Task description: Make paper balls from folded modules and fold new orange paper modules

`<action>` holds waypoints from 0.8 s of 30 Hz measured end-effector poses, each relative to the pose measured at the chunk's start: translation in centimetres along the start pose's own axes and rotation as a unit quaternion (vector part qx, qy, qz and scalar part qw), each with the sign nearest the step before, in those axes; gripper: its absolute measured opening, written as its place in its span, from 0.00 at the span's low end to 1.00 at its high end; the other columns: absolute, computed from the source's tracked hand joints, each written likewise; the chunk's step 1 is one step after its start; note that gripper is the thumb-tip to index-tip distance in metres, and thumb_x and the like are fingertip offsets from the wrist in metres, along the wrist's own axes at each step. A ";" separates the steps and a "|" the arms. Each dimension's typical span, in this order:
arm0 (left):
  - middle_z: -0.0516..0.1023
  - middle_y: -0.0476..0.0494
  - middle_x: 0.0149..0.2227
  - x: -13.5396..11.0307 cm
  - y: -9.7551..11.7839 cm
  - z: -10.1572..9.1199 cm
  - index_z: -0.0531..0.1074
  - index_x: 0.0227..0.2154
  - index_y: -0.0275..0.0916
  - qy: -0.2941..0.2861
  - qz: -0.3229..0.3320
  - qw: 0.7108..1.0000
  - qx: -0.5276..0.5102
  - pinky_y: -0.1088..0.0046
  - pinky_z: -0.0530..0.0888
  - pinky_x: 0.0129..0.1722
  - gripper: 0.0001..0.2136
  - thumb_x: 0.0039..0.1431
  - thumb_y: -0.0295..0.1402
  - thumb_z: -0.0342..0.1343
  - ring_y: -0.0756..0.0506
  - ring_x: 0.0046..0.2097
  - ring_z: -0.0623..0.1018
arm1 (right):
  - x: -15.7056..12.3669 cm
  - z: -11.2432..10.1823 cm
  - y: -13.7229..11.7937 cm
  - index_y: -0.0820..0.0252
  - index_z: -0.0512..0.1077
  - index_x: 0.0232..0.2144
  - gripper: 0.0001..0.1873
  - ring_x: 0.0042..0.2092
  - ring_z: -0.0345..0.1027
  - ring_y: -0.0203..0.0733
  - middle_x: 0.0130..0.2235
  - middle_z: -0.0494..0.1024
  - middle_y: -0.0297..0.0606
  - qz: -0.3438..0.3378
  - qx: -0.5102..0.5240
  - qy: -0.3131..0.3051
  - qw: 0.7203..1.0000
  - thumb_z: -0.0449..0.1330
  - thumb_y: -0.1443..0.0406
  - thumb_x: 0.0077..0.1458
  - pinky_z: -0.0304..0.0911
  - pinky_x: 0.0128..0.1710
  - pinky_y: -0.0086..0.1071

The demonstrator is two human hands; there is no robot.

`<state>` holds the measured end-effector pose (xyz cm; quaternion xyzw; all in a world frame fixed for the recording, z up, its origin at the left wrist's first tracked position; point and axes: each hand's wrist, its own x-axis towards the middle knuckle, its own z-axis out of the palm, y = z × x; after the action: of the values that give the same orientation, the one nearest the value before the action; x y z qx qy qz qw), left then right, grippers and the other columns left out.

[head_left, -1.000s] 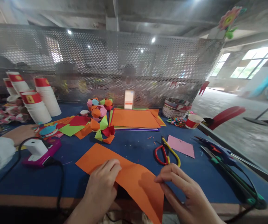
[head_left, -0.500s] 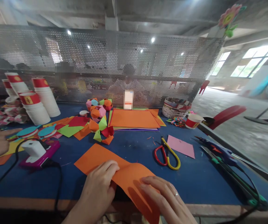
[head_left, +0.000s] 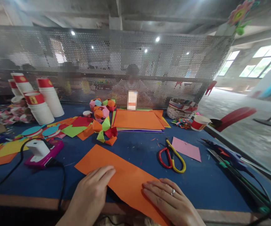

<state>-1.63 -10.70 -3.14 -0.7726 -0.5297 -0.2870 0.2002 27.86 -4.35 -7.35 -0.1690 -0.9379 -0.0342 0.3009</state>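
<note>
An orange paper sheet (head_left: 116,171) lies folded flat on the blue table (head_left: 137,150), running from the middle toward the near edge. My left hand (head_left: 90,196) rests on its near left part with fingers stretched flat. My right hand (head_left: 170,201), a ring on one finger, presses flat on the sheet's right end near the table edge. Red and yellow scissors (head_left: 171,157) lie just beyond my right hand, beside a pink paper square (head_left: 186,149).
A stack of coloured paper (head_left: 137,120) and folded paper balls (head_left: 101,111) sit mid-table. Paper cups (head_left: 42,103) stand at the left. A white charger on a pink device (head_left: 41,152) trails a black cable. A glue gun (head_left: 227,155) lies at the right. A mesh screen (head_left: 102,62) backs the table.
My right hand came down from pinching the sheet's raised edge and now lies flat on it. The sheet has been pressed flat. Another person's hand at the left has left the view.
</note>
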 end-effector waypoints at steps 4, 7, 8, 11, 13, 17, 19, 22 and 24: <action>0.83 0.45 0.53 -0.8 0.5 -1.9 0.74 0.54 0.43 -0.006 -0.017 0.999 -0.030 0.76 0.80 0.50 0.22 0.61 0.20 0.47 0.48 0.51 0.83 | -0.1 -0.1 -0.1 0.55 0.65 0.67 0.25 0.57 0.77 0.45 0.58 0.79 0.40 0.003 -0.001 -0.008 1.000 0.50 0.61 0.71 0.70 0.58 0.36; 0.77 0.45 0.61 -1.1 2.0 -2.2 0.68 0.60 0.46 -0.067 0.017 0.994 -0.082 0.70 0.76 0.59 0.27 0.59 0.20 0.49 0.47 0.61 0.77 | 0.5 0.0 -0.6 0.58 0.68 0.64 0.23 0.57 0.77 0.43 0.57 0.80 0.42 -0.003 -0.001 0.003 1.000 0.50 0.63 0.71 0.69 0.59 0.35; 0.76 0.44 0.62 -1.2 2.5 -2.0 0.68 0.60 0.45 -0.079 0.037 0.992 -0.096 0.66 0.75 0.61 0.27 0.58 0.21 0.51 0.45 0.62 0.76 | 0.9 0.0 -0.8 0.59 0.69 0.63 0.22 0.56 0.77 0.43 0.56 0.81 0.43 -0.004 0.003 0.017 1.000 0.48 0.63 0.72 0.69 0.58 0.35; 0.80 0.44 0.58 -1.5 3.0 -0.5 0.71 0.57 0.43 -0.077 0.069 0.988 -0.112 0.64 0.74 0.62 0.24 0.58 0.20 0.52 0.45 0.60 0.78 | 2.1 -0.4 -1.8 0.60 0.73 0.58 0.21 0.54 0.79 0.41 0.54 0.83 0.43 0.003 0.019 0.038 0.999 0.46 0.66 0.72 0.70 0.57 0.35; 0.83 0.46 0.53 -1.8 2.8 0.3 0.74 0.52 0.42 -0.052 0.069 0.989 -0.121 0.68 0.74 0.62 0.22 0.59 0.17 0.50 0.47 0.56 0.80 | 2.8 -1.0 -2.3 0.60 0.74 0.56 0.18 0.54 0.79 0.41 0.54 0.83 0.42 0.005 0.024 0.010 1.000 0.50 0.67 0.71 0.70 0.57 0.34; 0.84 0.46 0.50 -2.4 1.8 0.8 0.75 0.51 0.41 -0.006 0.062 0.988 -0.141 0.75 0.76 0.57 0.21 0.60 0.16 0.50 0.49 0.54 0.82 | 3.1 -2.2 -2.7 0.61 0.74 0.55 0.16 0.54 0.78 0.40 0.53 0.83 0.43 0.025 0.049 -0.003 0.999 0.52 0.67 0.70 0.69 0.56 0.34; 0.84 0.46 0.49 -2.6 1.6 0.8 0.75 0.51 0.41 0.003 0.057 0.987 -0.151 0.77 0.77 0.56 0.20 0.61 0.16 0.51 0.49 0.53 0.82 | 3.0 -2.5 -2.7 0.59 0.74 0.53 0.14 0.54 0.78 0.40 0.52 0.84 0.42 0.046 0.073 0.005 0.996 0.53 0.68 0.70 0.69 0.55 0.34; 0.85 0.48 0.46 -2.7 1.7 0.7 0.76 0.49 0.41 0.021 0.042 0.985 -0.165 0.81 0.77 0.53 0.16 0.63 0.20 0.54 0.51 0.50 0.84 | 3.0 -2.7 -2.8 0.58 0.75 0.50 0.11 0.51 0.78 0.39 0.49 0.85 0.40 0.086 0.111 0.023 0.990 0.56 0.68 0.70 0.68 0.54 0.33; 0.85 0.51 0.44 -2.8 1.9 0.7 0.76 0.47 0.43 0.033 0.013 0.983 -0.179 0.83 0.78 0.51 0.11 0.65 0.24 0.56 0.52 0.46 0.85 | 3.2 -2.7 -3.1 0.56 0.75 0.49 0.09 0.48 0.78 0.38 0.46 0.85 0.37 0.121 0.136 0.030 0.983 0.58 0.67 0.69 0.67 0.51 0.31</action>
<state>-0.45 -12.88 -5.50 -0.7928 -0.4528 -0.4002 0.0794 25.90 -6.83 -3.16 -0.2381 -0.8968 0.1251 0.3513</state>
